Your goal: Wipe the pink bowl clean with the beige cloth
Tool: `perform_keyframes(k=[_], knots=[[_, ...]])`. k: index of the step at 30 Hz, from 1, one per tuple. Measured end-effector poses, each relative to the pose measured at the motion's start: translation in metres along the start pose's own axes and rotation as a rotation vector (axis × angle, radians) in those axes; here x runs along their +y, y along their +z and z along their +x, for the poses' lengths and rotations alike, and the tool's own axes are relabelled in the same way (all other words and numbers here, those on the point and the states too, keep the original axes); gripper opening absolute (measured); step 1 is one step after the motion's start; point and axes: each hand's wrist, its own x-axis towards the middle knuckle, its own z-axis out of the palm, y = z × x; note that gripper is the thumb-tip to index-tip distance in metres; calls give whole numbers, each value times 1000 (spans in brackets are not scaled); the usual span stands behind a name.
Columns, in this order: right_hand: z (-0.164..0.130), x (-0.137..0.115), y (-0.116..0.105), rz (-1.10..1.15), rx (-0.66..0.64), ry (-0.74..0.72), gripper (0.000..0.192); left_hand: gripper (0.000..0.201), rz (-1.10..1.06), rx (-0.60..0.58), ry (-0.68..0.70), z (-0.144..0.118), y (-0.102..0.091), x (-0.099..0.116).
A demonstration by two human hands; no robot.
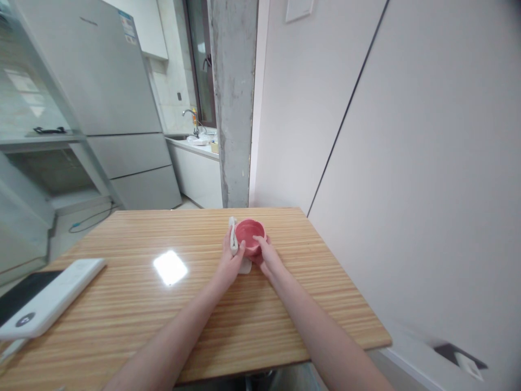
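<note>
A pink bowl [248, 230] is held over the wooden table [134, 304], its open top tilted toward me. My right hand [269, 257] grips it on the right side, thumb over the rim and fingers underneath. On the other side, my left hand [230, 260] is closed around a folded white cloth [233, 242], which lies against the bowl's outer wall. Part of the cloth shows below the bowl between my hands. My left fingers are mostly hidden behind the cloth.
At the table's left edge lie a white power bank [52, 298] and a dark, flat object [24, 293]. A white wall [386, 190] runs close along the right. Behind the table stand a grey pillar [234, 103], a refrigerator [101, 81] and a sink counter [199, 171].
</note>
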Motion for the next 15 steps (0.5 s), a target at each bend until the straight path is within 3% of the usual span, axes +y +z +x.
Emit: perform_keyframes(k=[5,11,15], knots=[[-4,1,4,-130,-67,-9,47,60,-29,81,-110,6,-13,3],[2,-5,1,-126,0,-76,36,45,-53,16,-48,12,-17,6],[6,-6,-2,-84,-2,-69,30,39,-77,20,-116,11,-12,10]])
